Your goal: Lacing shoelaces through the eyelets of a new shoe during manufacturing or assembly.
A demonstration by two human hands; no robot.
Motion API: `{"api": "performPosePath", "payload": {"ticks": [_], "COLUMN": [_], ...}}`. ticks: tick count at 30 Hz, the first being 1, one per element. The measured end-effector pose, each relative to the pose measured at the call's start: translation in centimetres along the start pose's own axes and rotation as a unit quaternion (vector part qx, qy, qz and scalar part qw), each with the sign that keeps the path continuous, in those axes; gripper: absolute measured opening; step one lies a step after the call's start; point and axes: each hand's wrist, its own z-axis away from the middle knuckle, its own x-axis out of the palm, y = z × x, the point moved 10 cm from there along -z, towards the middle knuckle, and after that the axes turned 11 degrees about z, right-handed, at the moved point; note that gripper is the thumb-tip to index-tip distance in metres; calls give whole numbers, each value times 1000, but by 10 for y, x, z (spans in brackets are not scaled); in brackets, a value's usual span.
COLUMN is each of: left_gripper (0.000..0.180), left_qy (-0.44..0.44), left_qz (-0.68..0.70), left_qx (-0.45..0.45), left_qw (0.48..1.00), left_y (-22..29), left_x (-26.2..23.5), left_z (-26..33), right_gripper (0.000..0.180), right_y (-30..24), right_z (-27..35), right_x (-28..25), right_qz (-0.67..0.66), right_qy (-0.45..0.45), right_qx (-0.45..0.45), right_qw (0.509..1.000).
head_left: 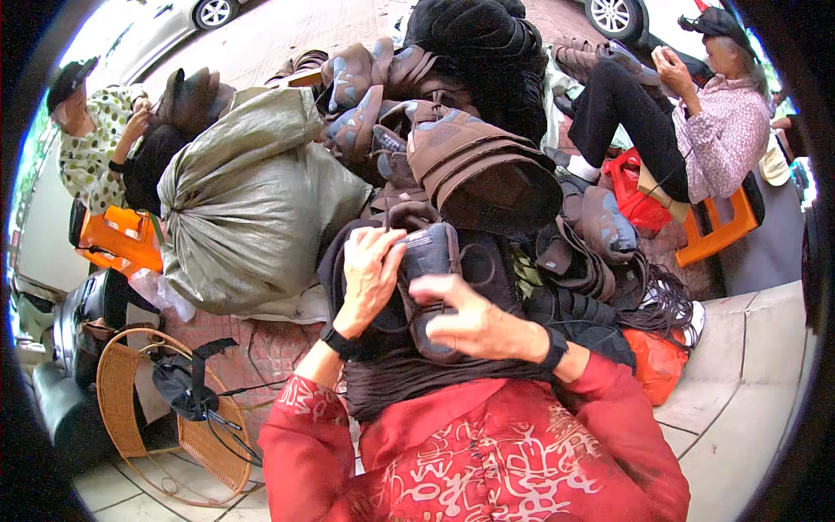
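A dark grey shoe upper (432,252) lies across my lap, its tongue turned up. My left hand (370,274) is closed on the upper's left edge, fingers bent over the rim. Over its lower part is my right hand (474,320), with thumb and forefinger smeared by motion; whether they pinch a lace cannot be made out. Under my wrists, a thick bundle of dark laces (383,387) rests on my lap. Just beyond my hands stands a nested stack of brown shoe uppers (470,157).
A full grey-green sack (252,200) bulges at the left. Brown and blue uppers (352,83) are heaped ahead. Two people sit at either side, near orange stools (122,239). A wicker chair (122,391) holds a black bag (183,387); an orange bag (657,365) lies right.
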Motion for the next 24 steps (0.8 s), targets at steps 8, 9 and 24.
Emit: {"api": "performPosePath", "payload": {"ticks": [8,9,24], "left_gripper": [25,24,26], "left_qy": [-183,-192,-292], "left_qz": [188,405,378], "left_qx": [-137,-268,-224], "left_qw": [955,853,849], "left_y": [-49,-62,-43], "left_x": [45,59,72], "left_z": [-16,-7,-15], "right_gripper": [9,10,6], "right_y": [63,67,70], "right_z": [3,2,-13], "right_x": [-12,-12,-2], "right_qz": [163,188,241], "right_qy": [118,120,71], "right_qx": [172,185,163], "right_qw": [964,957,954]}}
